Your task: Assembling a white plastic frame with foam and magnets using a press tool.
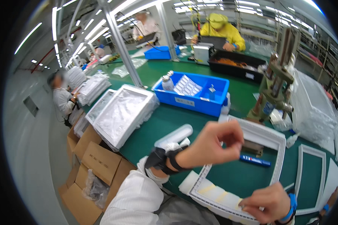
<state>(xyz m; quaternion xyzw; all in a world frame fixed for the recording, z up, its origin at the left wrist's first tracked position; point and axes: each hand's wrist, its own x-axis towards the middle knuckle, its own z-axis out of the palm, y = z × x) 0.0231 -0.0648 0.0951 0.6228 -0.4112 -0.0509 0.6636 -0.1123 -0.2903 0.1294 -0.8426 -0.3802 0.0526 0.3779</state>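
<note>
A white rectangular frame (279, 150) lies on the green bench in front of me. My left hand (221, 144) is raised over its left side, the fingers curled into a pinch; whatever they hold, if anything, is hidden. Low at the frame's near edge, my right hand (268, 204) pinches with thumb and forefinger, and what is between them is too small to name. Beside those fingertips, a white strip with yellowish bands (214, 191) lies along the near edge. Inside the frame's opening rests a blue marker pen (255, 160).
A blue divided bin (191, 103) with bottles stands beyond. Wrapped white frames (120, 112) are stacked left, above an open cardboard box (97, 161). A metal press (272, 90) rises at back right. Another frame (300, 180) lies right, near another person's hand (332, 198).
</note>
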